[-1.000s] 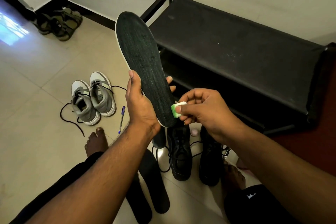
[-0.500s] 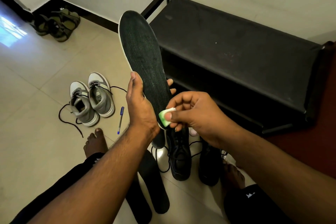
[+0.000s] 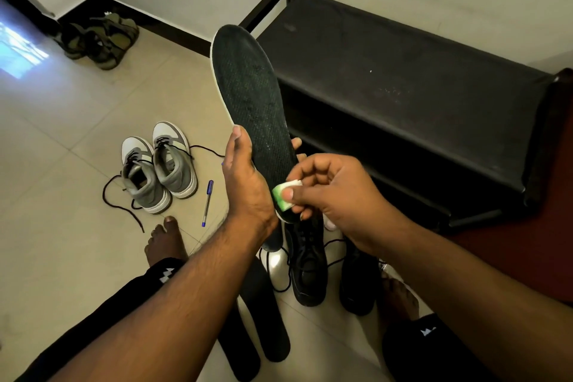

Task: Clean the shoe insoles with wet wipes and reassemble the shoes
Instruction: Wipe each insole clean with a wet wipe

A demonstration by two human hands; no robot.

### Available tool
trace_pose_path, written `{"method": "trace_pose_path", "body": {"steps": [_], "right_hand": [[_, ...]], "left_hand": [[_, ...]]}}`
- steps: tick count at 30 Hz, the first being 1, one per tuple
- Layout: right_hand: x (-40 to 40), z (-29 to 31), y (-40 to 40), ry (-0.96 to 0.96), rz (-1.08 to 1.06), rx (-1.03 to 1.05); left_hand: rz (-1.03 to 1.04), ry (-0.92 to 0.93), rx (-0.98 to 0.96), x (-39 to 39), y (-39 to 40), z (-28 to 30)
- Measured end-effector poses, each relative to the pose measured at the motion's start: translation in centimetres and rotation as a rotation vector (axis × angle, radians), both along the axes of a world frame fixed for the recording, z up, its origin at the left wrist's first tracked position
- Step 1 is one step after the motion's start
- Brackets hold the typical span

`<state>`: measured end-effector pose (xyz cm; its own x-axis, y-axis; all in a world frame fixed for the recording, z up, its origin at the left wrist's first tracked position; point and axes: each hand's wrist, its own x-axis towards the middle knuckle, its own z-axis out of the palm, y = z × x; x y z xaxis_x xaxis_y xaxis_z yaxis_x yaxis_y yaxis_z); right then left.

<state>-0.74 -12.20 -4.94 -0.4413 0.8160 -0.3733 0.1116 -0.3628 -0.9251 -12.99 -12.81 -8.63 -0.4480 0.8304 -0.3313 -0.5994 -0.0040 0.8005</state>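
Observation:
My left hand (image 3: 245,183) grips a dark insole (image 3: 251,93) with a pale edge near its heel end, holding it upright with the toe pointing up and away. My right hand (image 3: 335,192) pinches a small folded white and green wet wipe (image 3: 283,195) against the insole's heel area. Two black shoes (image 3: 310,263) stand on the floor below the hands. Beside them two more dark insoles (image 3: 266,329) lie flat on the tiles, partly hidden by my left forearm.
A pair of grey and white sneakers (image 3: 161,167) with loose laces sits on the floor at left, next to a blue pen (image 3: 207,203). A black shoe rack (image 3: 403,96) stands against the wall at right. Olive sandals (image 3: 99,37) lie in the far corner. Bare feet rest on the tiles.
My right hand with the wipe slid from the insole's right edge across its heel end toward the left hand. The insole stayed upright in the left hand.

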Motion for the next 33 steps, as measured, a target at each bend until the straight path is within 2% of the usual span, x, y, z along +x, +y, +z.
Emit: {"method": "trace_pose_path", "body": {"steps": [5,10,12,14,16,18,22,26,28,30,33], "right_hand": [[1.1,-0.8,1.5,-0.13,-0.134,0.011],[0.3,0.2,0.1,0.001,0.037,0.011],[0.7,0.0,0.8,-0.092,0.021,0.054],[1.5,-0.8,2.1,-0.267,-0.09,0.12],[2.4,-1.2,3.3,-0.353,-0.195,0.154],[3.0,-1.2,4.0,-0.284,-0.245,0.14],[2.9,-0.3,4.0,-0.114,-0.188,0.151],[2.4,-0.2,3.4,0.232,-0.167,-0.143],[2.1,-0.2,3.1,0.344,-0.173,-0.263],[1.8,-0.3,2.8,0.346,-0.188,-0.264],[1.4,-0.6,2.4,0.186,-0.199,-0.117]], "left_hand": [[-0.02,0.016,0.012,0.1,-0.1,0.1],[-0.022,0.017,0.025,0.0,0.0,0.0],[-0.029,0.017,0.026,-0.1,0.0,-0.1],[-0.035,-0.003,0.018,-0.2,0.1,-0.1],[-0.037,-0.026,0.023,-0.5,0.3,0.0],[-0.032,-0.043,0.033,-0.8,0.5,-0.1],[-0.065,-0.071,0.045,-1.3,0.6,-0.1],[-0.107,-0.148,-0.017,-1.7,0.6,-0.4],[-0.127,-0.191,-0.035,-1.7,0.5,-0.7],[-0.147,-0.224,-0.038,-1.7,0.6,-0.9],[-0.154,-0.272,-0.05,-1.4,0.6,-1.0]]}}
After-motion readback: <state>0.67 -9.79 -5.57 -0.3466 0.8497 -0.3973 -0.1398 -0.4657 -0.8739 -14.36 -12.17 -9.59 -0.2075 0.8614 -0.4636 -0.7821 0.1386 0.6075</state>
